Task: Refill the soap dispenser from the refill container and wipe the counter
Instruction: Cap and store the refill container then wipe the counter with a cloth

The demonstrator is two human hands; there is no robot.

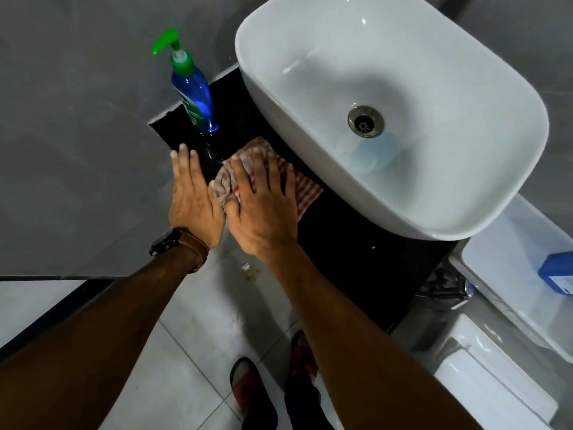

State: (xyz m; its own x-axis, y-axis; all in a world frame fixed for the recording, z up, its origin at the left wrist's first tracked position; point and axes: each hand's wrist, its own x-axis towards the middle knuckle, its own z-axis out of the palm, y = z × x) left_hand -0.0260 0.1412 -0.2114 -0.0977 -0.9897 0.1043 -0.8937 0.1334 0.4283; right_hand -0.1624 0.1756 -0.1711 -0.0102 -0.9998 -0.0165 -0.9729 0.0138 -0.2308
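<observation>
Counter [350, 243], glossy black beside white basin [465, 193]; both hands flat, right hand [263, 206] pressing cloth [305, 190].

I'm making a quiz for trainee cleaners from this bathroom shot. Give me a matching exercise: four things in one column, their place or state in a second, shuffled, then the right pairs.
Things:
1. soap dispenser
2. striped cloth
3. left hand
4. blue box

Places or states:
A. pressed flat under the right hand on the black counter
B. far right, on the white surface beside the counter
C. upright at the counter's back corner, pump on
D. flat on the counter, wristwatch on its wrist

Pairs: 1-C, 2-A, 3-D, 4-B
</observation>
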